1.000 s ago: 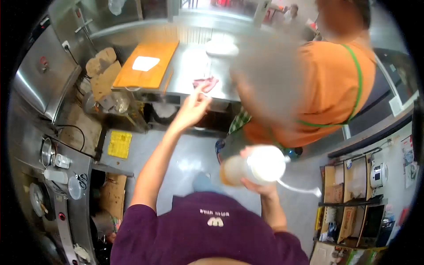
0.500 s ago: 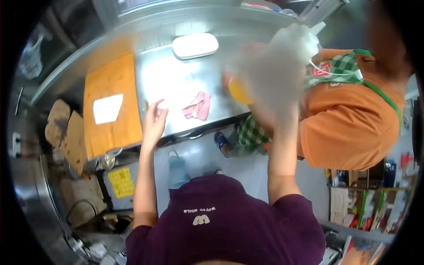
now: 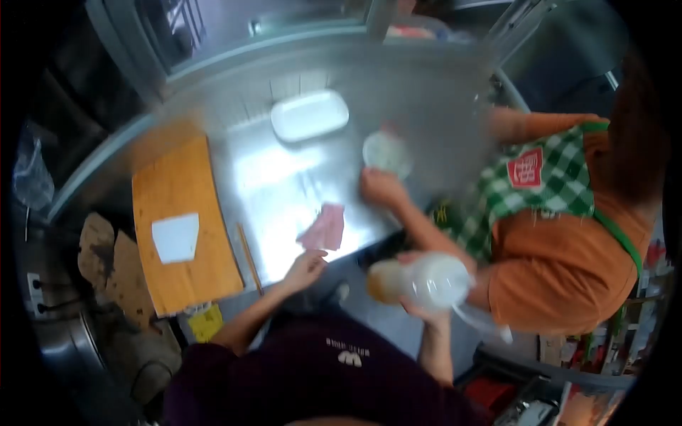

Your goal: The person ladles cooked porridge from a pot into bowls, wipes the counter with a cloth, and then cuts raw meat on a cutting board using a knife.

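Observation:
My left hand (image 3: pixel 307 271) is at the front edge of the steel counter (image 3: pixel 266 213), just below a folded pink cloth (image 3: pixel 324 227). Its fingers are bent and close to the cloth; whether they touch it is unclear. In my right hand (image 3: pixel 425 312) is a translucent pump bottle (image 3: pixel 437 280) with a white top and yellowish contents at its other end. It is tilted on its side, in front of the counter. A co-worker's hand (image 3: pixel 382 188) holds a pale round dish (image 3: pixel 387 154) over the counter.
Beside me on the right stands a co-worker in an orange shirt (image 3: pixel 554 284) and green checked apron (image 3: pixel 536 170). An orange board (image 3: pixel 192 284) bearing a white sheet (image 3: pixel 175 238) lies at the left, next to a thin stick (image 3: pixel 249 257). A white tray (image 3: pixel 310 116) sits farther back.
The bottle has come down and back toward me from over the counter. My left hand has moved right, nearer the cloth. The co-worker's hand and the dish now show.

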{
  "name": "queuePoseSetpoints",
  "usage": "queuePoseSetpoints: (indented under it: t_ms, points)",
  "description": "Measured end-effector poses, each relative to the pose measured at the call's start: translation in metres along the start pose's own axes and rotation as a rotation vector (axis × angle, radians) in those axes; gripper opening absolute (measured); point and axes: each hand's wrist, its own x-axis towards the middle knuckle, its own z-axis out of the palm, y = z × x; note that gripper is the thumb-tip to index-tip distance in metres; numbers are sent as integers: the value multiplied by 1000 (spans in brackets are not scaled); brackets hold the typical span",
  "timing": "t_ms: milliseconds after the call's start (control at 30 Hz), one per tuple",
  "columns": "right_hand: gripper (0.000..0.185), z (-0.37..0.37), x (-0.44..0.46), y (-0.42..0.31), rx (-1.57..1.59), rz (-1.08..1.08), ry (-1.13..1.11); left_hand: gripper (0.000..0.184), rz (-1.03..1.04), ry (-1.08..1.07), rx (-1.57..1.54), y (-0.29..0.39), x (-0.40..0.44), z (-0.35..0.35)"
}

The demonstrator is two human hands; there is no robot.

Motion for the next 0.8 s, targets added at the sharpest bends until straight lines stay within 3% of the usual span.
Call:
queuePoseSetpoints:
  t_ms: [67,133,200,300,400,467,500,600,633,667,700,733,800]
  points:
    - [59,23,-5,26,345,360,135,23,-110,-18,-69,44,-29,-33]
    - [56,47,-15,73,299,314,155,23,-57,176,0,86,-26,-74]
    - [56,55,-6,76,73,180,138,25,141,549,94,75,-7,-106]
    - [58,54,1,82,-173,144,129,23,14,726,390,120,-8,-107]
    - [59,47,13,93,-168,154,204,22,-20,294,329,128,-16,-67]
    - [60,47,7,95,-81,237,256,22,61,-92,257,150,-23,-47]
    - [62,50,11,92,-106,208,267,26,-13,-244,51,149,-18,-44]
    - [66,49,16,75,-163,173,267,26,207,329,554,99,5,-46]
    - [68,46,21,74,-157,172,261,26,243,330,448,97,7,-53]
    - [70,40,28,69,-160,164,256,24,72,260,64,99,3,-56]
    - [62,39,35,49,-49,76,392,25,22,169,10,93,10,-61]
    - [53,29,46,25,-73,7,363,26,-46,65,-39,82,10,-69]
    - [32,1,55,0,7,211,297,29,-135,-345,-27,86,74,-87]
